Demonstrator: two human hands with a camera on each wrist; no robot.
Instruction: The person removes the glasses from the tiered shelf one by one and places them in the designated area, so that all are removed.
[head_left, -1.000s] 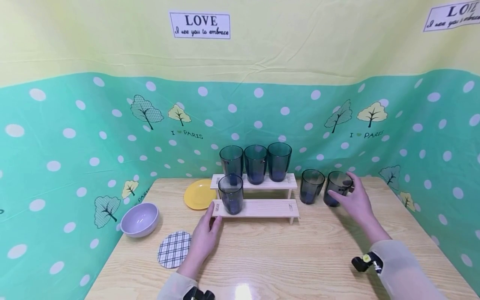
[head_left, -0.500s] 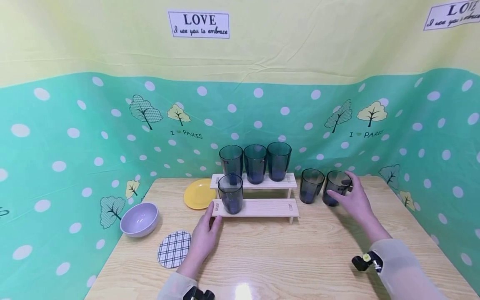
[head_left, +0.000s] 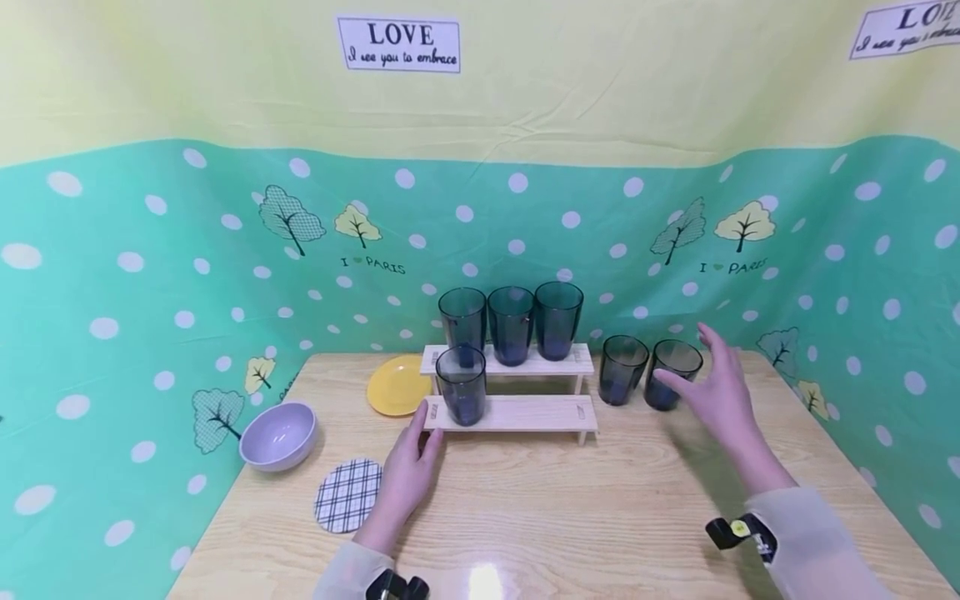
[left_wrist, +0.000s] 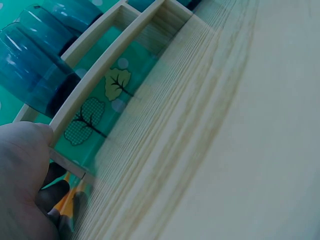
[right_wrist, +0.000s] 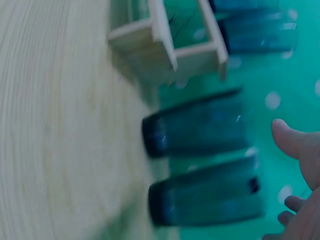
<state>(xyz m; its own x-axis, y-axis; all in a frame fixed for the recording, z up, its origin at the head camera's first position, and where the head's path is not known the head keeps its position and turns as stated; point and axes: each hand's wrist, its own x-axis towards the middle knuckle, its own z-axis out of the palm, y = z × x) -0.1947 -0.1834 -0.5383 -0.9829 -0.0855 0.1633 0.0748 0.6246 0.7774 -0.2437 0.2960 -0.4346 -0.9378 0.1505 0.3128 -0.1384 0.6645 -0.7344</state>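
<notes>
Bench point(head_left: 570, 517) carries a two-tier wooden rack point(head_left: 517, 414), taken as landmark. Upper tier: three dark blue tumblers point(head_left: 512, 325). Lower tier: one tumbler point(head_left: 461, 386) at the left end, the rest of that tier bare. Two more tumblers stand on the bench right of the rack: near one point(head_left: 621, 370), far one point(head_left: 672, 374). Judged four of six racked, two left.

Right hand point(head_left: 716, 392) open, fingers spread beside the far tumbler, holding nothing; contact probably absent, wrist view blurred. Left hand point(head_left: 408, 471) flat, fingers straight against the rack's lower left corner.

Left wrist view shows the thumb point(left_wrist: 25, 150) touching the rack edge, hidden from the head view. Only the head view shows the yellow plate, lilac bowl and checked coaster left of the rack.
</notes>
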